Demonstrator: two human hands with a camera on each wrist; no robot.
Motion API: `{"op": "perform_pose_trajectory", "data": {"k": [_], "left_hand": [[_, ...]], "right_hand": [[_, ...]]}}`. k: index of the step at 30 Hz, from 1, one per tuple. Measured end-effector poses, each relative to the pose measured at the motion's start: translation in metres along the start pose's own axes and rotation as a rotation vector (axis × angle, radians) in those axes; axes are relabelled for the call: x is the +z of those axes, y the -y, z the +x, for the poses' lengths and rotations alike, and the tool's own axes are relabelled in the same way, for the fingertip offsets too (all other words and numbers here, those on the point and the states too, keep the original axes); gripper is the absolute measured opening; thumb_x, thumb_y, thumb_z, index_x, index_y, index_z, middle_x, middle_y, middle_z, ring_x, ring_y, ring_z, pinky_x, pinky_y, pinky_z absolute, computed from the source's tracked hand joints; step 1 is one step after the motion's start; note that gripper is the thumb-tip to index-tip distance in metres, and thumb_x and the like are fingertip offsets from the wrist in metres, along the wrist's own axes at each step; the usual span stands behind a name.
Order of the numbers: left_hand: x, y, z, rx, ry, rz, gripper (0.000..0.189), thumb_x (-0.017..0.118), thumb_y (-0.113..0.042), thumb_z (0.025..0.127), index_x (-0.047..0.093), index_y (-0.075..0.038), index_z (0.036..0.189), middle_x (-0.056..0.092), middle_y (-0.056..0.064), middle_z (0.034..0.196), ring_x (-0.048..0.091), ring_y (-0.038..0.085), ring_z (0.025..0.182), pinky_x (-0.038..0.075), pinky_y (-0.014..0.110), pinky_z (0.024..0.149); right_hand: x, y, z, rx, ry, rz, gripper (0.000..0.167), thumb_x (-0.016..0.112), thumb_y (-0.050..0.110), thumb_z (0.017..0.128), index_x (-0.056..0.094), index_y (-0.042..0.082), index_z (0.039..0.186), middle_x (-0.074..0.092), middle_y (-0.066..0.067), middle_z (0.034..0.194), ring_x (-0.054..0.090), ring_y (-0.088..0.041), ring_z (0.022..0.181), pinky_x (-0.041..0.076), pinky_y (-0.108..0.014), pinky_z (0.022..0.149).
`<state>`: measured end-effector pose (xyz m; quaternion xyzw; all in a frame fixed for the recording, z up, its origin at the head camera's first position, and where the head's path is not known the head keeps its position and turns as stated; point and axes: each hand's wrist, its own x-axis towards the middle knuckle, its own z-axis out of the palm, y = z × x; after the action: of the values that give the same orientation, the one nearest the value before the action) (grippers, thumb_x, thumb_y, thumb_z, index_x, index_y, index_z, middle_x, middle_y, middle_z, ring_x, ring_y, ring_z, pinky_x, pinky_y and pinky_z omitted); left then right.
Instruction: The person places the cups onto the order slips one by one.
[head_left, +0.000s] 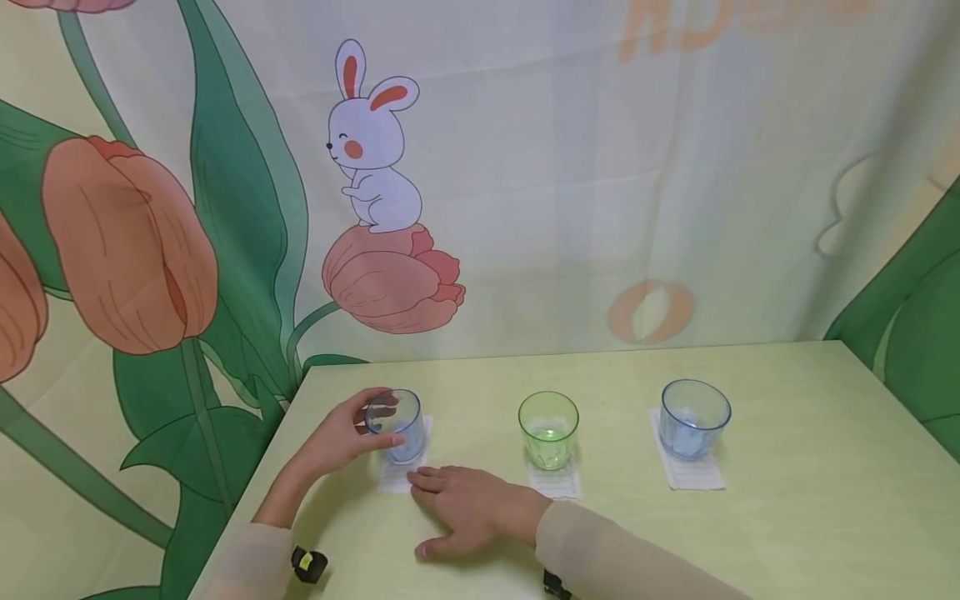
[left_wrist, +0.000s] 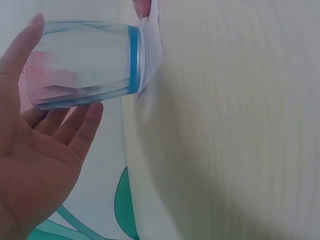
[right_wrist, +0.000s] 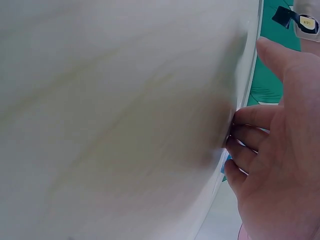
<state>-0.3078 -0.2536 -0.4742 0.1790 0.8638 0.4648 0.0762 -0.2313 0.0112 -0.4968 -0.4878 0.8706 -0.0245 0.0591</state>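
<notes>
At the left of the table, my left hand (head_left: 347, 435) grips a clear blue-tinted glass (head_left: 405, 429), thumb on the near side and fingers round the far side. The left wrist view shows the glass (left_wrist: 85, 65) between thumb and fingers, its blue base right at a white paper slip (left_wrist: 153, 50). In the head view this slip (head_left: 399, 479) lies under the glass. My right hand (head_left: 474, 508) is palm down, its fingertips at the slip's near right corner and its thumb spread toward me. Nothing shows in its grasp in the right wrist view.
A green glass (head_left: 549, 433) stands mid-table on a paper slip (head_left: 557, 485). Farther right, another blue glass (head_left: 693, 425) stands on its own slip (head_left: 696, 477). A printed curtain (head_left: 540, 208) hangs behind the table (head_left: 817, 517).
</notes>
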Motion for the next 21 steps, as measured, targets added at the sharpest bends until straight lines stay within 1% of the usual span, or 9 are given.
{"op": "perform_pose_trajectory", "data": {"k": [8,13,21], "left_hand": [[0.0004,0.0050,0.0009,0.004,0.012,-0.029,0.083,0.089,-0.027,0.089,0.046,-0.006,0.156,0.058,0.018,0.150,0.058,0.035,0.138,0.047,0.057,0.112],[-0.0001,0.0046,-0.0012,0.007,0.017,-0.032,0.082,0.089,-0.026,0.089,0.045,-0.006,0.155,0.058,0.018,0.150,0.057,0.035,0.138,0.049,0.054,0.111],[0.0011,0.0034,-0.0046,-0.011,0.027,-0.022,0.086,0.090,-0.027,0.088,0.043,-0.007,0.157,0.056,0.019,0.152,0.055,0.034,0.140,0.049,0.050,0.112]], "right_hand": [[0.0000,0.0003,0.0003,-0.004,0.000,-0.021,0.088,0.042,0.072,0.104,0.043,0.007,0.162,0.032,-0.007,0.172,0.027,-0.020,0.159,0.026,-0.033,0.127],[0.0000,0.0006,0.0012,-0.005,0.004,-0.049,0.086,0.042,0.072,0.104,0.043,0.008,0.162,0.032,-0.006,0.172,0.027,-0.019,0.159,0.026,-0.033,0.127],[-0.0015,0.0009,0.0019,-0.003,0.016,-0.062,0.084,0.044,0.070,0.105,0.044,0.009,0.161,0.032,-0.005,0.172,0.029,-0.018,0.158,0.026,-0.033,0.127]]}}
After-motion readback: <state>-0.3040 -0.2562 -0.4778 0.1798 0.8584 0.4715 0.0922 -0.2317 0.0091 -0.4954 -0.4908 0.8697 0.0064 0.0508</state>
